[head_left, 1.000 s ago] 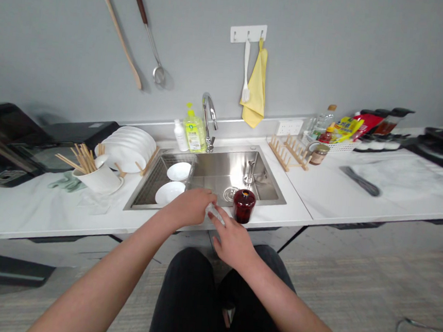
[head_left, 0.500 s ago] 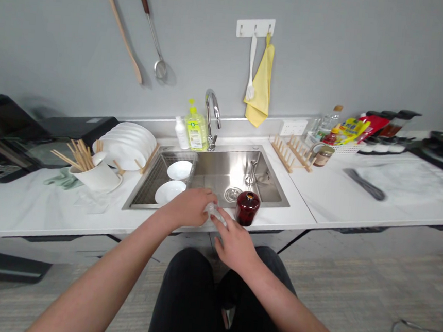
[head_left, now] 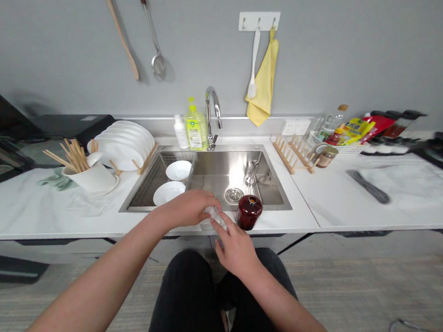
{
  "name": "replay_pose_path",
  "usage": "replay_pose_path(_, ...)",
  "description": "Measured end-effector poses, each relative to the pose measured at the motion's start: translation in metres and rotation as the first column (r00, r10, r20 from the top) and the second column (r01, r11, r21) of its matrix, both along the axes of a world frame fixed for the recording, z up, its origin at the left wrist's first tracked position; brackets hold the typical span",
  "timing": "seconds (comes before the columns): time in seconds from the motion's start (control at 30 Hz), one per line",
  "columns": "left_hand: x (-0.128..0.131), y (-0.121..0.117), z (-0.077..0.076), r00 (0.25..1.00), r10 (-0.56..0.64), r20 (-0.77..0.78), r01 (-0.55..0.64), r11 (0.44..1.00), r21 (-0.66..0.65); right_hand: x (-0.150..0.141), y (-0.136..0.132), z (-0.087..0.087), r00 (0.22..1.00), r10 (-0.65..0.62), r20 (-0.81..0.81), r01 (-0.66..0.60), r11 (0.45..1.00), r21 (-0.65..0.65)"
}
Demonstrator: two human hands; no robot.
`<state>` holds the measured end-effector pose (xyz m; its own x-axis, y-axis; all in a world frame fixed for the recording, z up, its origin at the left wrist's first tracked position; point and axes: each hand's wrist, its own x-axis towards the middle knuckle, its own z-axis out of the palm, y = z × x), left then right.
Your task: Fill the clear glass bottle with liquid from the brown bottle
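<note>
My left hand (head_left: 186, 208) is curled over a small whitish, crumpled object (head_left: 214, 214) at the front edge of the counter, just ahead of the sink (head_left: 269, 188). My right hand (head_left: 234, 247) meets it from below, its fingertips touching the same object. What the object is I cannot make out. A dark red lidded jar (head_left: 249, 212) stands upright on the counter edge right beside my right hand's fingers, not touched.
Two white bowls (head_left: 169, 192) lie in the sink's left rack. White plates (head_left: 124, 144) and a cup of chopsticks (head_left: 89, 172) stand left. Soap bottle (head_left: 196, 128) and tap (head_left: 212, 116) sit behind; a wooden rack (head_left: 294, 154), jars and packets right.
Both hands stay together on the small whitish object. The view has drifted a little, so the jar and sink sit slightly further right in the picture.
</note>
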<state>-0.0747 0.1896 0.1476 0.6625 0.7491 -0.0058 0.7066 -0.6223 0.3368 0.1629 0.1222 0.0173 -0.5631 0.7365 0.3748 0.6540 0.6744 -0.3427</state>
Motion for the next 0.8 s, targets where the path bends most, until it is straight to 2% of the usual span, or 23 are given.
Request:
replay_pose_path(0.17, -0.001, 0.003, -0.002, 0.999, -0.037, 0.034, 0.037, 0.999, -0.012, -0.001, 0.0, -0.002, 1.0, 0.002, -0.013, -0.002, 1.0, -0.01)
replay_pose_path(0.23, -0.006, -0.003, -0.009, 0.995, -0.005, 0.1, 0.006, 1.0, -0.004, -0.002, -0.001, -0.003, 1.0, 0.002, -0.029, -0.002, 1.0, -0.008)
replay_pose_path(0.3, -0.014, -0.014, -0.021, 0.973, 0.063, 0.223, -0.063, 0.998, -0.008, -0.002, -0.002, -0.003, 0.999, -0.003, -0.043, 0.003, 1.0, -0.009)
replay_pose_path(0.37, -0.025, -0.029, -0.041, 0.908, 0.159, 0.388, -0.155, 0.987, -0.041, -0.002, -0.003, -0.003, 0.999, -0.005, -0.045, 0.005, 1.0, -0.013)
replay_pose_path(0.43, -0.034, -0.043, -0.066, 0.796, 0.276, 0.538, -0.263, 0.959, -0.103, -0.002, -0.003, -0.002, 0.999, 0.002, -0.037, -0.002, 1.0, -0.013)
replay_pose_path(0.5, -0.036, -0.053, -0.09, 0.714, 0.386, 0.585, -0.339, 0.921, -0.195, -0.001, -0.003, -0.002, 1.0, 0.008, -0.028, -0.009, 1.0, -0.014)
replay_pose_path(0.57, -0.031, -0.057, -0.108, 0.685, 0.467, 0.559, -0.392, 0.883, -0.257, 0.0, -0.003, -0.001, 0.999, 0.02, -0.026, -0.021, 1.0, -0.02)
replay_pose_path(0.67, -0.02, -0.056, -0.12, 0.665, 0.52, 0.537, -0.439, 0.853, -0.282, -0.002, -0.001, 0.0, 0.999, 0.044, -0.031, -0.045, 0.998, -0.039)
replay_pose_path(0.8, -0.026, -0.061, -0.12, 0.573, 0.57, 0.589, -0.516, 0.809, -0.282, -0.001, -0.004, 0.003, 0.996, 0.072, -0.055, -0.074, 0.997, -0.034)
